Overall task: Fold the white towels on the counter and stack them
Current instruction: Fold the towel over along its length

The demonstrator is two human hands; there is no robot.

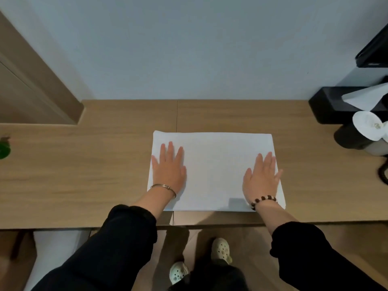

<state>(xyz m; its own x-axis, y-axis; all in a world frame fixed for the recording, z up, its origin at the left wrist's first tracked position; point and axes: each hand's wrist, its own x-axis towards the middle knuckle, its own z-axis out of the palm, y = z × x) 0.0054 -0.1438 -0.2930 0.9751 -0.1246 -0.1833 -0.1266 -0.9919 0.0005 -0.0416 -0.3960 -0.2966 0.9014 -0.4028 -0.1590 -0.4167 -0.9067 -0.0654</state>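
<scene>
At the frame's right edge I see a black tissue box (329,103) — at the far left, a green object (4,149), partly cut off.

- A white towel (214,171) lies flat on the wooden counter (84,169), folded into a neat rectangle.
- The left hand (169,170) presses flat on the towel's left side, fingers straight.
- The right hand (261,179) presses flat on its right side.
- The left wrist has a thin bangle (164,187). The right wrist has a bead bracelet (263,201).
- A black tissue box (331,103) sits at the far right by the wall.
- Two pale clogs (221,249) stand on the floor below.
</scene>
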